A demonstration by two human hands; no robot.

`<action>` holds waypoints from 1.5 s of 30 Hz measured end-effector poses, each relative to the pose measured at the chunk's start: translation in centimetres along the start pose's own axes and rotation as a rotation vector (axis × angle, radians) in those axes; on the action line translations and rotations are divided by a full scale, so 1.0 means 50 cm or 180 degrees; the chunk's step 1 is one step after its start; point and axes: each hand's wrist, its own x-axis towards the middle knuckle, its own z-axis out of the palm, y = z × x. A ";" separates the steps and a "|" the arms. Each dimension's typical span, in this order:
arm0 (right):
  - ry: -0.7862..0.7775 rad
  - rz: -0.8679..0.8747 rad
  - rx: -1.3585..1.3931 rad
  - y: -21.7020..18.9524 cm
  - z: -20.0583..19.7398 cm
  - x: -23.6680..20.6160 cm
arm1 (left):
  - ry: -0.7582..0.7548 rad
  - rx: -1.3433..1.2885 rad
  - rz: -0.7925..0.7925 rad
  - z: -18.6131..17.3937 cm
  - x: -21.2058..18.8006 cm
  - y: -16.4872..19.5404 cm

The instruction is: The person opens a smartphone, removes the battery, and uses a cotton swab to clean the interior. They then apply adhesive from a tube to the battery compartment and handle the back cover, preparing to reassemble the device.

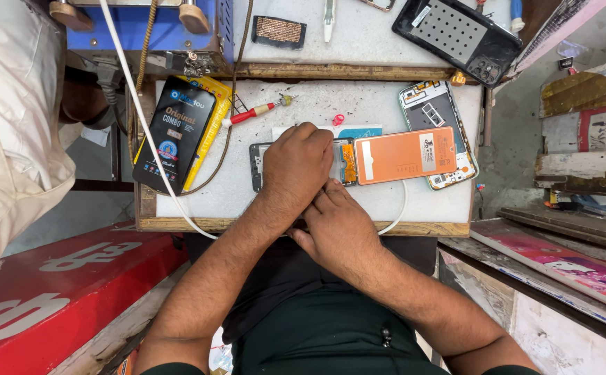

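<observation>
Left hand [296, 163] lies knuckles-up, fingers curled, over an opened phone [341, 161] on the white table [317, 201], pressing it flat. Right hand [338, 226] sits at the near edge, fingers closed toward the left wrist; whether it pinches anything I cannot tell. Phone looks thin, light and fragile: best held by its rim. Orange battery [405, 154] lies just beside, over another open phone [436, 111].

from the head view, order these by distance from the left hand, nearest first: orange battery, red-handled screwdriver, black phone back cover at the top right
Measured from the left hand:
1. Orange battery, just to its right on the white board.
2. Red-handled screwdriver, up and to the left, a little farther.
3. Black phone back cover, far upper right on the rear board.
</observation>
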 end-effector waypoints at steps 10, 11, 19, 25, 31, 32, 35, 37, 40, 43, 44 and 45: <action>0.0265 -0.0091 0.0041 0.000 -0.010 0.000 | 0.0027 -0.1198 -0.0344 -0.039 -0.001 -0.014; 0.0335 -0.0112 0.0021 -0.001 -0.011 -0.001 | -0.0092 -0.1540 -0.0510 -0.045 -0.001 -0.019; 0.0172 -0.0059 0.0012 0.000 -0.010 -0.001 | 0.0152 -0.1107 -0.0435 -0.052 -0.015 -0.020; 0.0230 -0.0050 0.0023 0.002 -0.002 0.000 | -0.0101 -0.0252 -0.0418 -0.069 -0.028 -0.027; 0.0268 -0.0083 0.0006 0.002 0.000 0.002 | -0.0109 -0.0427 -0.0722 -0.077 -0.028 -0.026; 0.0269 -0.0080 0.0007 0.001 -0.001 0.001 | -0.0083 -0.0519 -0.0758 -0.075 -0.026 -0.025; 0.0282 -0.0047 0.0062 0.000 -0.003 0.001 | -0.0112 -0.1172 -0.1002 -0.062 -0.011 -0.019; 0.0254 -0.0028 0.0075 0.001 -0.003 0.001 | -0.0078 -0.1247 -0.1105 -0.047 0.000 -0.009; 0.0110 -0.0012 0.0055 0.001 -0.004 0.004 | -0.0091 -0.1206 -0.0980 -0.028 0.017 0.004; 0.0111 0.0004 0.0086 0.001 -0.003 0.003 | -0.0360 -0.0975 -0.0941 -0.016 0.031 0.015; 0.0146 -0.0001 0.0107 0.002 -0.002 0.003 | -0.0478 -0.0873 -0.0967 -0.015 0.034 0.017; 0.0135 -0.0008 0.0097 0.002 -0.002 0.002 | -0.0493 -0.0866 -0.0945 -0.014 0.037 0.018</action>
